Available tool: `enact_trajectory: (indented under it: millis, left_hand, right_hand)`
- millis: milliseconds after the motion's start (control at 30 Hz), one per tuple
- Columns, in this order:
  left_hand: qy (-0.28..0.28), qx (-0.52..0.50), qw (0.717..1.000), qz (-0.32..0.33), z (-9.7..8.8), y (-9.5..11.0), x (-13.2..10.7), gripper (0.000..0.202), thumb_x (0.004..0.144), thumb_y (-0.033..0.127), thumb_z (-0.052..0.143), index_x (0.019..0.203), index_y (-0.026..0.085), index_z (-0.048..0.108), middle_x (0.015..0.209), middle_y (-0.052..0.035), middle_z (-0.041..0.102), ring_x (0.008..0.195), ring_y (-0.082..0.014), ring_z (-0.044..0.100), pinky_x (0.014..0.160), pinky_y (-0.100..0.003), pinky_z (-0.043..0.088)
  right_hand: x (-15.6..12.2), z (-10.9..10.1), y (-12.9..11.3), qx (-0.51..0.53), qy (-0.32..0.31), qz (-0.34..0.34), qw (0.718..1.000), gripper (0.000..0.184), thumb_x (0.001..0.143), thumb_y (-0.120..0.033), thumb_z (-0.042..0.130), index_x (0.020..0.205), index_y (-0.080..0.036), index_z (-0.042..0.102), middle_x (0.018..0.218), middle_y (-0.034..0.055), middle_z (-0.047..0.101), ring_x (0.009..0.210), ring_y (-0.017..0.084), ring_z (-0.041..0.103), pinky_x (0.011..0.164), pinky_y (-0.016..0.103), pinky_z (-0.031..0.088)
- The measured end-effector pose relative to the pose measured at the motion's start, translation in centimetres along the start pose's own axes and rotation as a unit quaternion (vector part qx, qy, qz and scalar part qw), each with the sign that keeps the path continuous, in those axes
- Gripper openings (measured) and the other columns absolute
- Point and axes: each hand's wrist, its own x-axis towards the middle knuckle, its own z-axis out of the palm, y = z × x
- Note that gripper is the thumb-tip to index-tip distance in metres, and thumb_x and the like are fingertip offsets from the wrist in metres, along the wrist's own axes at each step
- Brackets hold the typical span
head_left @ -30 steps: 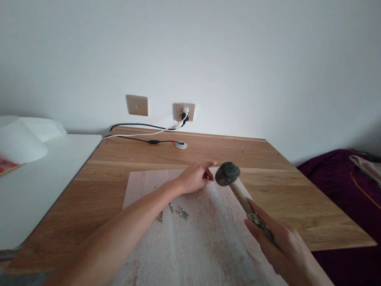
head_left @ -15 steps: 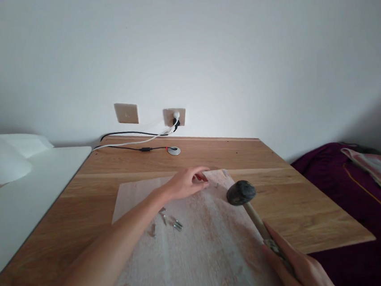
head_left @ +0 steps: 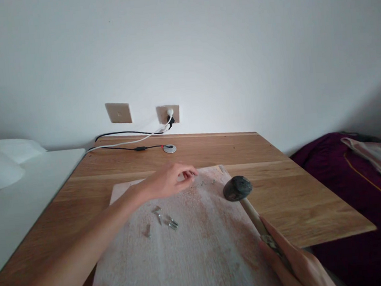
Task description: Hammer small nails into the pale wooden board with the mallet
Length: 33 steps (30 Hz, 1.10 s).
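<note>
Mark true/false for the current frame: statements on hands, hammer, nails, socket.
1. The right hand grips the dark-headed, wooden-handled hammer. True.
2. The hammer head is raised high above the pale whitewashed board. False: it is low, by the board's right edge.
3. Small loose metal nails lie on the board. True.
4. The left hand lies flat, palm up. False: fingers curled, palm down.
5. The beige wall socket is empty. False: a white plug sits in it.

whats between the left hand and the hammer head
In the head view, only pale board, with two tiny specks, perhaps nails, lies between the left hand and the hammer.
</note>
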Motion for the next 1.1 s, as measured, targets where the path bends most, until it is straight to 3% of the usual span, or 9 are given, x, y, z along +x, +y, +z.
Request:
enact_trajectory:
  millis: [67,133,233,333,467,633,833,967,1100]
  left_hand:
    - [-0.074,0.067,0.994,0.049,-1.1,1.5,-1.9,0.019,0.093,0.016,0.062,0.106,0.019,0.075,0.101,-0.0042,0.078,0.092,-0.0167,0.07,0.087,-0.029,0.05]
    - [-0.108,0.129,0.983,0.072,-1.5,2.8,-4.0,0.021,0.086,0.013,0.067,0.104,0.02,0.075,0.1,-0.0028,0.076,0.096,-0.0185,0.07,0.089,-0.03,0.05]
    - [-0.116,0.219,0.964,0.097,-0.9,4.1,-6.7,0.003,0.084,0.017,0.072,0.084,0.019,0.07,0.088,-0.0015,0.072,0.088,-0.0194,0.067,0.085,-0.033,0.049]
    - [-0.122,0.302,0.936,0.13,0.2,5.1,-8.1,0.011,0.086,0.018,0.073,0.079,0.019,0.065,0.084,-0.0018,0.069,0.084,-0.0201,0.064,0.084,-0.035,0.047]
    - [-0.124,0.354,0.915,0.148,0.8,5.9,-8.2,0.014,0.087,0.009,0.07,0.081,0.019,0.063,0.083,-0.0019,0.068,0.084,-0.0203,0.063,0.085,-0.036,0.046]
    - [-0.128,0.309,0.932,0.137,0.6,5.1,-7.7,0.019,0.086,0.002,0.067,0.08,0.019,0.061,0.082,-0.0003,0.068,0.078,-0.018,0.063,0.08,-0.034,0.046]
    - [-0.104,0.188,0.971,0.102,-0.4,3.8,-6.9,0.012,0.093,0.01,0.066,0.089,0.02,0.069,0.087,-0.0004,0.07,0.086,-0.0166,0.067,0.085,-0.03,0.05]
    - [-0.041,0.081,0.996,0.016,-0.7,2.7,-4.8,0.01,0.092,0.014,0.068,0.096,0.02,0.075,0.094,-0.0026,0.075,0.086,-0.0159,0.069,0.08,-0.028,0.05]
    - [0.057,-0.038,0.996,-0.064,0.2,0.6,-1.6,0.008,0.091,0.024,0.07,0.092,0.017,0.075,0.084,-0.0014,0.075,0.075,-0.0128,0.066,0.072,-0.024,0.049]
  right_hand:
    - [-0.1,0.0,0.4,0.004,-0.013,0.006,1.0,0.062,0.103,-0.053,0.046,0.15,-0.014,0.059,0.13,0.0109,0.074,0.122,0.026,0.07,0.094,0.026,0.063]
    - [-0.1,-0.1,0.4,0.007,-0.021,0.0,1.0,0.059,0.101,-0.052,0.05,0.148,-0.018,0.062,0.131,0.0088,0.074,0.123,0.026,0.07,0.094,0.028,0.064]
    - [-0.2,0.0,0.3,-0.003,-0.005,0.015,1.0,0.058,0.102,-0.051,0.046,0.147,-0.017,0.062,0.124,0.0091,0.077,0.117,0.027,0.073,0.093,0.029,0.065]
    - [-0.3,0.4,0.5,-0.012,0.012,0.003,1.0,0.062,0.103,-0.053,0.043,0.146,-0.014,0.063,0.124,0.0103,0.077,0.117,0.027,0.073,0.095,0.028,0.063]
    - [-0.1,0.7,1.2,-0.024,0.023,-0.022,0.999,0.06,0.102,-0.051,0.044,0.143,-0.013,0.066,0.126,0.0103,0.076,0.119,0.027,0.071,0.099,0.029,0.061]
    - [0.0,0.6,1.6,-0.032,0.0,-0.031,0.999,0.057,0.101,-0.049,0.051,0.146,-0.017,0.064,0.126,0.0092,0.075,0.118,0.028,0.071,0.095,0.029,0.063]
    - [-0.1,0.8,2.0,-0.006,0.003,-0.023,1.0,0.061,0.102,-0.051,0.046,0.148,-0.015,0.062,0.128,0.0097,0.074,0.119,0.029,0.071,0.093,0.03,0.064]
    - [0.0,0.8,1.3,0.015,0.004,-0.011,1.0,0.064,0.1,-0.054,0.048,0.145,-0.011,0.064,0.125,0.012,0.075,0.119,0.029,0.071,0.095,0.03,0.064]
    - [0.0,0.6,0.6,0.021,0.019,0.001,1.0,0.061,0.101,-0.052,0.047,0.146,-0.014,0.063,0.129,0.0102,0.074,0.123,0.028,0.069,0.101,0.032,0.061]
